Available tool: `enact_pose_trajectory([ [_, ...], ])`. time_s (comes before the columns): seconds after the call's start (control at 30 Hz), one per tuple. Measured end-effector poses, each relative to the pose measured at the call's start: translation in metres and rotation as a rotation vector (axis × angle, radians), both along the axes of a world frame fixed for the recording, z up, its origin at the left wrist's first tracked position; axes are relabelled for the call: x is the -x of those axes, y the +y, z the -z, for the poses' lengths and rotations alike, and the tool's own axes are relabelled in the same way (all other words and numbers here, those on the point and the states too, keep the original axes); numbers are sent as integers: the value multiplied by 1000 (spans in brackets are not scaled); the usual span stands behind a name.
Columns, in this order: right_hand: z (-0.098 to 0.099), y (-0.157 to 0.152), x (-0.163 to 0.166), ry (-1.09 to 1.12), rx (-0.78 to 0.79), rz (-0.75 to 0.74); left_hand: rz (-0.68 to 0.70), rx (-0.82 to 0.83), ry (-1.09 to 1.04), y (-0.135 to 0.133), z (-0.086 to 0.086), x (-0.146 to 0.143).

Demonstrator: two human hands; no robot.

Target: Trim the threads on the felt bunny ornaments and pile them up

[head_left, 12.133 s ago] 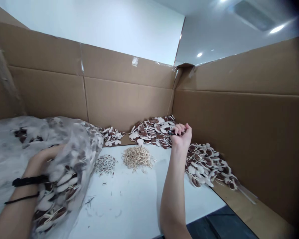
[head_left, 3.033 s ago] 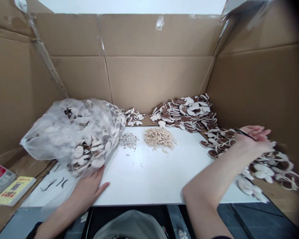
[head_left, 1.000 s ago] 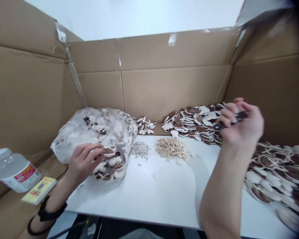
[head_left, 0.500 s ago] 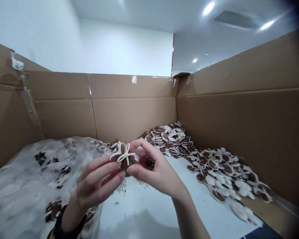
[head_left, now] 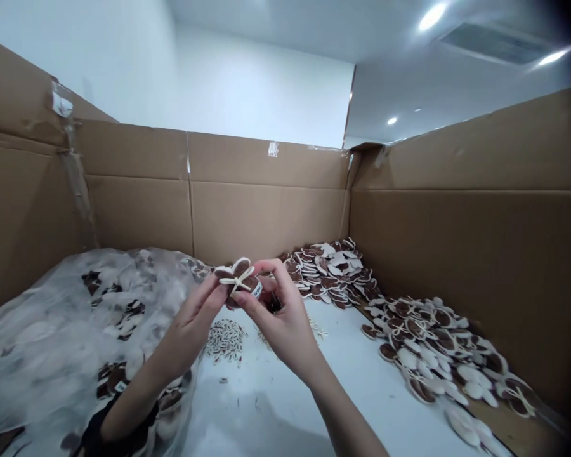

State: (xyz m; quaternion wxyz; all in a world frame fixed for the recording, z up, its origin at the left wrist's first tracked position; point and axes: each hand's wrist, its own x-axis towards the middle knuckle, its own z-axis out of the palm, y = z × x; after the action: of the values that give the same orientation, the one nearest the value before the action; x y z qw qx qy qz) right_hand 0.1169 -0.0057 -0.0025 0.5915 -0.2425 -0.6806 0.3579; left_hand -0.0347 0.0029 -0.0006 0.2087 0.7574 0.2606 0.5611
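Between my two hands, above the white tabletop [head_left: 266, 406], is a brown fabric bunny-shaped patch [head_left: 242, 270] with pale edging, a cream bow and a small white label on its right side. My left hand [head_left: 197, 311] pinches its left edge. Thumb and fingers of my right hand [head_left: 278, 311] close on its right side, near the label. Something small and dark shows inside my right hand, too hidden to name. Under the hands lies a heap of tiny pale and brown pieces [head_left: 226, 339], with small cream bows [head_left: 318, 329] to the right.
Tall cardboard walls [head_left: 266, 212] enclose the back and sides. On the left bulges a clear plastic bag [head_left: 52, 330] of brown and white pieces. Similar patches are piled at the back right [head_left: 323, 273] and along the right side [head_left: 438, 343].
The view has shifted. My left hand has turned, its fingers now more bunched behind the patch. The patch is tilted, and its label shows more plainly. The small heap below is more exposed.
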Motion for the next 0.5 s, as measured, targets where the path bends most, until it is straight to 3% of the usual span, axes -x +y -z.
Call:
enact_pose_trajectory([
  [0.17, -4, 8, -9, 33, 102, -250, -44, 76, -47, 5, 5, 3],
  [0.23, -6, 10, -13, 22, 124, -276, -65, 89, -79, 5, 5, 3],
  [0.4, -3, 12, -10, -70, 54, -130, -4, 82, -58, 1, -1, 1],
  [0.5, 0, 10, -3, -188, -75, 80, 27, 90, -24, 0, -2, 1],
])
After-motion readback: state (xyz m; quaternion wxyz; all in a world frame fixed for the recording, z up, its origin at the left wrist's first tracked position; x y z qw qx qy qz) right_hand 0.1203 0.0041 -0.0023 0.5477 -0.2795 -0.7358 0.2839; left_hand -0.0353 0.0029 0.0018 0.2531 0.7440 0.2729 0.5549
